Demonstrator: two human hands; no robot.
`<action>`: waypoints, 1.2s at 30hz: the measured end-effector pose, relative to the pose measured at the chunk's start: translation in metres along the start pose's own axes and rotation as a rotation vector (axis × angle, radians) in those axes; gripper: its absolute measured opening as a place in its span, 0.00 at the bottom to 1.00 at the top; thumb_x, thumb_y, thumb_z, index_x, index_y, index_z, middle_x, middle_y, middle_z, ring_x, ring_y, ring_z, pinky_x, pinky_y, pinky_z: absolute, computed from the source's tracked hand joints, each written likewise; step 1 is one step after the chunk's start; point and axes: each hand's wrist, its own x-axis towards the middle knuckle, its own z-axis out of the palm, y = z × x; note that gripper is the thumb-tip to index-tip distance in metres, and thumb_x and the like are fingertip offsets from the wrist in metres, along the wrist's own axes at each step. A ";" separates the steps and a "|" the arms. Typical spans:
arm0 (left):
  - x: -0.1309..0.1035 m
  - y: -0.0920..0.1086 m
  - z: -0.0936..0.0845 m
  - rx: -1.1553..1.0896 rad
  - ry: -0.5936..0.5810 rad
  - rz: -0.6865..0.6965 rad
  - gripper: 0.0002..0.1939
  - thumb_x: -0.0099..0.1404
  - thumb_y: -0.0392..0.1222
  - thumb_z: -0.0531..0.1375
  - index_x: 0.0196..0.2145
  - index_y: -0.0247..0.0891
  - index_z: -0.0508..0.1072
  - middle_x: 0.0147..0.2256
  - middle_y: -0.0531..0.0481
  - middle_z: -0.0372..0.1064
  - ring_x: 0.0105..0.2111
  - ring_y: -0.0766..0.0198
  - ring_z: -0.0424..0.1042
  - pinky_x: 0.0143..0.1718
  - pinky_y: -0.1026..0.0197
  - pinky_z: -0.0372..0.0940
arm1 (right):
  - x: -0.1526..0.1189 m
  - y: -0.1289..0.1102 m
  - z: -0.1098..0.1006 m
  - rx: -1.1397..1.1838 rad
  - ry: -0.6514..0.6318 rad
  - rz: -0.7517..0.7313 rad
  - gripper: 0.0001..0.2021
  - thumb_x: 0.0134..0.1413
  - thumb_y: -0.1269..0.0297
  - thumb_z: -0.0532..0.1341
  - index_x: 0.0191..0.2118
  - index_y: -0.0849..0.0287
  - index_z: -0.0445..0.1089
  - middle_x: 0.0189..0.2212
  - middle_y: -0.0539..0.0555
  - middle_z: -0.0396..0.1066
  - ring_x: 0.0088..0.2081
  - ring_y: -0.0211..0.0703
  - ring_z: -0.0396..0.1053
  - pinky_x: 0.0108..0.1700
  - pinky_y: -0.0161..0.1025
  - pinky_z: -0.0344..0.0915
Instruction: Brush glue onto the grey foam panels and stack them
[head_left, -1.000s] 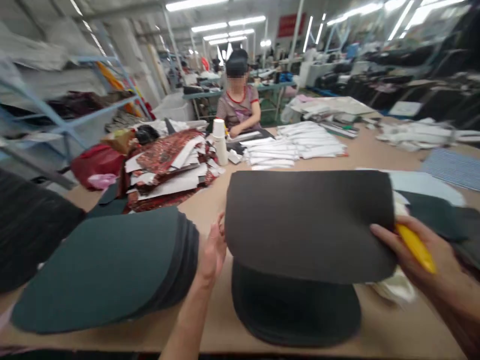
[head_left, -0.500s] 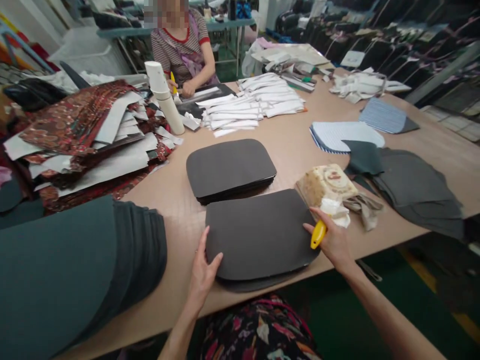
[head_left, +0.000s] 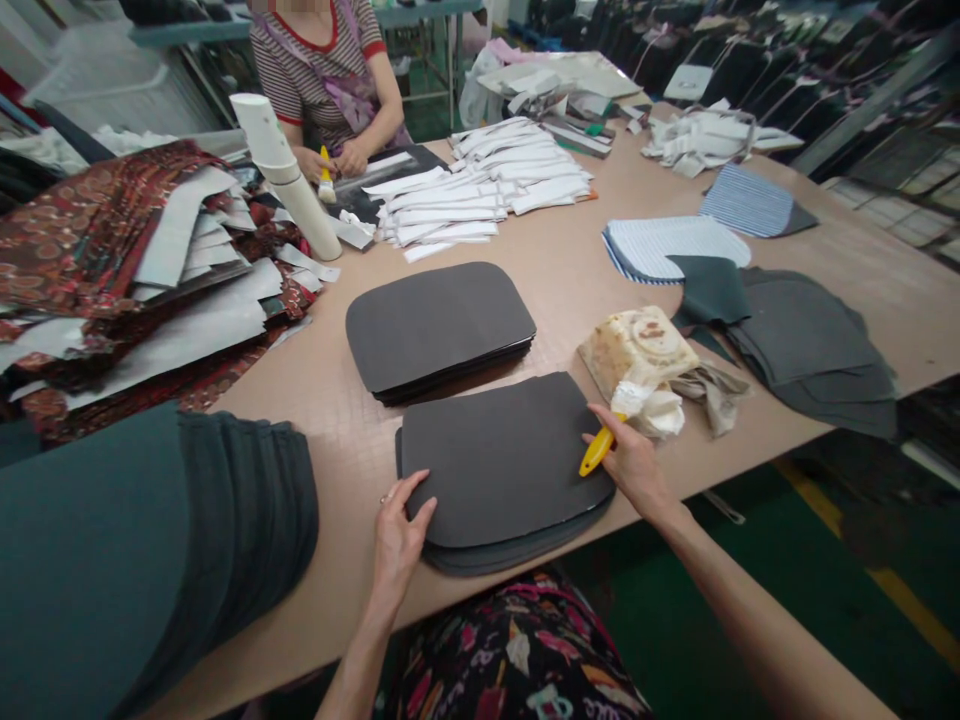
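In front of me on the table, a dark grey rounded panel [head_left: 502, 455] tops a low stack of similar pieces, lying slightly off the ones beneath. My left hand [head_left: 401, 525] rests at its left edge, thumb and fingers spread and touching it. At the right edge, my right hand [head_left: 634, 460] is closed around a brush with a yellow handle [head_left: 598, 452], its pale bristles pointing away from me. Just past the bristles stands a glue-crusted, cream-coloured container [head_left: 637, 345]. Behind my stack is a second stack of dark grey panels [head_left: 442, 325].
Dark green pieces [head_left: 90, 540] are piled high at left, with patterned red fabric [head_left: 67, 240] behind. A tall white cylinder [head_left: 289, 180] stands near white strips [head_left: 480, 190]. Grey pieces [head_left: 810, 345] and striped pieces [head_left: 675, 248] lie right. Across the table, a co-worker [head_left: 330, 90] holds a brush.
The top panel has shifted on its stack, so a lower piece now shows at its left. My left hand lies further onto the panel. The camera view has tipped down and turned slightly right.
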 end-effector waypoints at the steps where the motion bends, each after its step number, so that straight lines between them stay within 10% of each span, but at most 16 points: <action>1: -0.001 0.000 0.000 0.009 0.001 -0.002 0.17 0.55 0.43 0.59 0.43 0.42 0.73 0.42 0.47 0.71 0.43 0.55 0.69 0.47 0.52 0.63 | -0.001 0.000 0.001 -0.003 -0.007 -0.006 0.23 0.56 0.57 0.55 0.55 0.60 0.64 0.45 0.61 0.72 0.45 0.53 0.71 0.44 0.45 0.68; 23: 0.009 -0.018 -0.010 0.108 0.053 0.017 0.18 0.53 0.45 0.59 0.43 0.40 0.73 0.41 0.45 0.71 0.39 0.56 0.69 0.42 0.52 0.65 | 0.004 -0.014 0.018 0.042 -0.065 -0.057 0.19 0.57 0.60 0.52 0.52 0.60 0.66 0.44 0.61 0.71 0.44 0.53 0.71 0.43 0.46 0.68; 36: -0.001 -0.012 -0.005 0.088 0.031 0.039 0.18 0.55 0.45 0.58 0.44 0.41 0.74 0.40 0.47 0.71 0.34 0.60 0.70 0.37 0.58 0.67 | 0.015 -0.011 -0.006 0.128 -0.130 -0.070 0.19 0.55 0.60 0.55 0.50 0.63 0.66 0.37 0.60 0.72 0.31 0.46 0.71 0.34 0.41 0.67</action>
